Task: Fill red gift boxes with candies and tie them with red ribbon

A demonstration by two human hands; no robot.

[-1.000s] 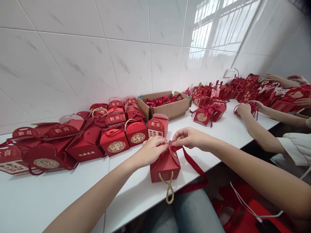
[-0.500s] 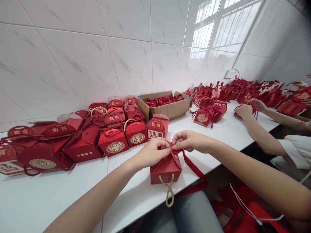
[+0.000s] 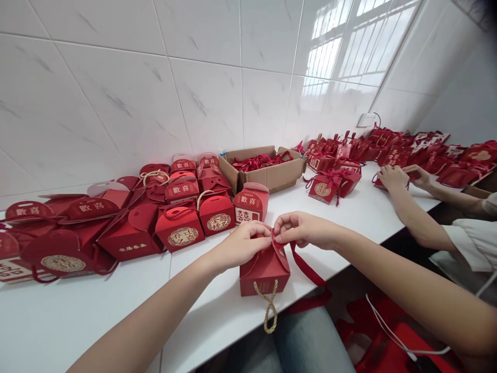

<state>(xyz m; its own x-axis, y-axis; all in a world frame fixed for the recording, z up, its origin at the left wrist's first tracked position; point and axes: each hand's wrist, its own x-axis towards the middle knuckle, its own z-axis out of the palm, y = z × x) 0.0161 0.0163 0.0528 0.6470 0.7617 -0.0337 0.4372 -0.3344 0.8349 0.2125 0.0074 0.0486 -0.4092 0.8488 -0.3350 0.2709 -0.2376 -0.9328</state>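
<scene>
A red gift box stands at the table's front edge, its top flaps folded together. A twisted gold cord hangs in a loop from its near side. My left hand is closed on the top of the box from the left, thumb and fingers pinching the flaps. From the other side, my right hand pinches a dark red ribbon at the top of the box. The ribbon's long tail runs down over the table edge towards my lap. My fingers hide part of the box top.
Several red gift boxes line the left. A cardboard box of red ribbons stands behind. Beribboned boxes sit to its right, before a larger pile. At far right, a co-worker's hands handle a red item. A white cable hangs below.
My right fingers have shifted slightly at the ribbon; my left hand keeps its place. The co-worker's hands have moved a little, and another hand at the far right has left view.
</scene>
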